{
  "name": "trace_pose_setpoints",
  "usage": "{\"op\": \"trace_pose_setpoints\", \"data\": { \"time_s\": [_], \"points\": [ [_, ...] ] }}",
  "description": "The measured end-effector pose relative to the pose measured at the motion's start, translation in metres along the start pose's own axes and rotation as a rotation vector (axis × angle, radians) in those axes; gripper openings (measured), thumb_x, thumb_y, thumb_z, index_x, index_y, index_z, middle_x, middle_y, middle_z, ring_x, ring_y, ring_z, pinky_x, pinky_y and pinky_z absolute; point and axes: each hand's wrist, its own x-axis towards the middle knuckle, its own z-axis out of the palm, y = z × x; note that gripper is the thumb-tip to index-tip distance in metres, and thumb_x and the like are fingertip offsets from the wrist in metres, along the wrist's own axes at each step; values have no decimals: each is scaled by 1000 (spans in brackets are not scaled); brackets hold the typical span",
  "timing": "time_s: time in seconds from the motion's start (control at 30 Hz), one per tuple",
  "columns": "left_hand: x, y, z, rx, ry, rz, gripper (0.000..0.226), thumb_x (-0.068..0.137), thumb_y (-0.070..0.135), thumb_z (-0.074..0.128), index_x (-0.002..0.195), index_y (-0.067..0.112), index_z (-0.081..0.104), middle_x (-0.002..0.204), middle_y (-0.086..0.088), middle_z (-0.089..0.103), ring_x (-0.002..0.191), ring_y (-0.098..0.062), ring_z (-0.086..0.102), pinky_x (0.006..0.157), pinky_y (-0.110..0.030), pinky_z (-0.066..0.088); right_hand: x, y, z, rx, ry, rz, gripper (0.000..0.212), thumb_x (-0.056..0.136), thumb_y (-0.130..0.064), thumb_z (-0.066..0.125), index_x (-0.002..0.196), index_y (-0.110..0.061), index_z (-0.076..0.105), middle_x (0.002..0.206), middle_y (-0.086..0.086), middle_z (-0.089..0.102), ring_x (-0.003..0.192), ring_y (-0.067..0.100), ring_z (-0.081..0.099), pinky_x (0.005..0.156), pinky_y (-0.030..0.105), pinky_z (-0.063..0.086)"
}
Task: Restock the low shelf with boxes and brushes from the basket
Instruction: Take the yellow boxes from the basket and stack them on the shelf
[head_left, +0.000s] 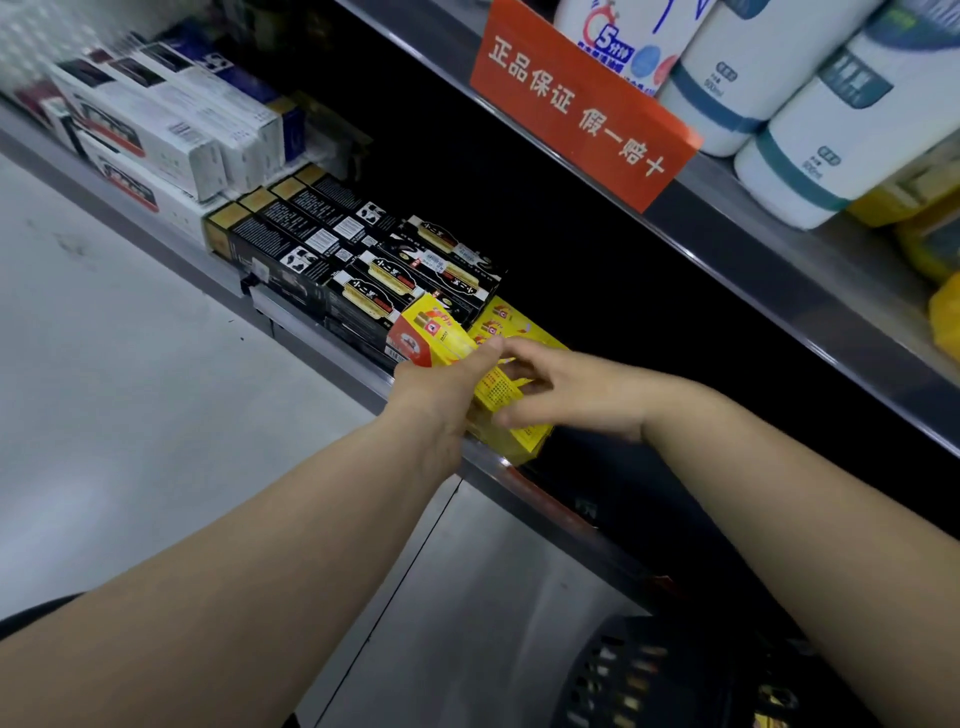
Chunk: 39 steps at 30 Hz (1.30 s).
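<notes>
Boxes fill the low shelf (171, 249), which runs diagonally from upper left to lower right, w/ pale floor (104, 389) on its near side. Far left: white boxes (156, 130) stacked lengthwise, blurred toward the edge. Next come black boxes (291, 234) w/ gold ends, laid side by side, then gold-label boxes (415, 275), also black, stacked two high & touching them.

Right against those sit the yellow boxes (441, 332), at the front of the shelf, one w/ a red end facing out. The left hand (441, 379) lies against their near side, thumb up along the red-ended one. Its fingers are hidden behind the hand, so can't tell whether it grips or only presses.

The right hand (576, 395) reaches in from the right & holds the front box (524, 434), fingers over the top, thumb at the near face (motion blur, so finger detail is soft). That box sits right at the shelf rim, just beside the other yellow ones.

Above, centre-right, an orange sign (582, 98) w/ white characters hangs off the upper shelf (779, 270). White bottles (831, 114) w/ teal bands stand on it, yellow packs (930, 244) beside them at far right.

Bottom right, below the low shelf, is a dark basket (649, 670) w/ a slotted wall; bits of yellow show through the slots.
</notes>
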Motion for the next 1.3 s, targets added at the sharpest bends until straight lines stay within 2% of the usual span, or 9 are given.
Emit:
{"op": "trace_pose_setpoints", "data": {
  "time_s": [0.1, 0.17, 0.27, 0.43, 0.7, 0.97, 1.1, 1.23, 1.3],
  "points": [
    [-4, -2, 3, 4, -66, 18, 44, 75, 32, 77, 110, 11, 60, 97, -5, 67, 81, -14, 61, 60, -27, 50, -8, 3, 12, -287, 217, -107, 51, 84, -31, 66, 127, -22, 40, 119, 4, 57, 108, 18, 56, 91, 39, 49],
    [-6, -3, 4, 51, -77, 50, 29, 77, 28, 76, 97, 11, 62, 89, -2, 65, 81, -16, 60, 70, -29, 53, -8, 9, 8, -337, 299, -68, 47, 89, -34, 59, 126, -15, 37, 107, 5, 59, 93, 17, 60, 78, 32, 52],
    [-5, -4, 3, 159, -57, 109, 60, 80, 30, 73, 129, 6, 49, 121, -10, 58, 113, -23, 55, 96, -39, 48, -3, 27, -10, -352, 489, 113, 46, 93, -36, 53, 125, -9, 35, 96, -3, 58, 76, 8, 56, 57, 16, 43],
    [-4, -4, 0, 220, -96, 162, 51, 84, 24, 69, 129, 8, 50, 130, -11, 54, 118, -24, 53, 100, -40, 45, 25, 65, -53, -424, 743, 377, 54, 96, -41, 43, 134, -5, 31, 127, 19, 53, 110, 38, 55, 83, 36, 43],
    [-4, -5, 4, 244, -136, 139, 40, 87, 23, 65, 124, 10, 55, 123, -7, 57, 110, -20, 54, 84, -31, 44, 89, 90, -73, -438, 706, 371, 44, 96, -23, 47, 139, -23, 37, 140, 18, 35, 122, 37, 42, 98, 40, 41],
    [-13, -2, 7, 315, -164, 172, 29, 88, 21, 63, 115, 11, 58, 117, -5, 58, 112, -21, 54, 88, -31, 44, 86, 90, -62, -636, 394, 467, 74, 95, -9, 46, 151, -29, 1, 152, 12, 24, 128, 32, 40, 104, 39, 40],
    [-33, -5, 17, 468, -214, 286, 25, 89, 24, 62, 111, 14, 61, 110, -6, 61, 103, -20, 57, 82, -28, 45, 43, 53, -54, -703, 349, 348, 59, 94, -20, 52, 147, -17, 25, 144, 15, 34, 125, 30, 43, 99, 32, 39],
    [-59, -12, 33, 601, -339, 487, 20, 88, 23, 63, 105, 14, 62, 78, 6, 57, 68, -5, 53, 52, -6, 39, -36, 19, -38, -538, 442, 181, 47, 91, -27, 58, 135, -15, 45, 132, 5, 52, 117, 20, 52, 99, 29, 42],
    [-75, -19, 42, 675, -425, 590, 14, 87, 19, 64, 100, 14, 64, 75, 9, 56, 65, 0, 51, 56, -4, 38, -84, 13, -24, -399, 536, 123, 42, 90, -24, 58, 131, -15, 49, 120, -1, 57, 106, 15, 58, 93, 26, 46]
  ]
}}
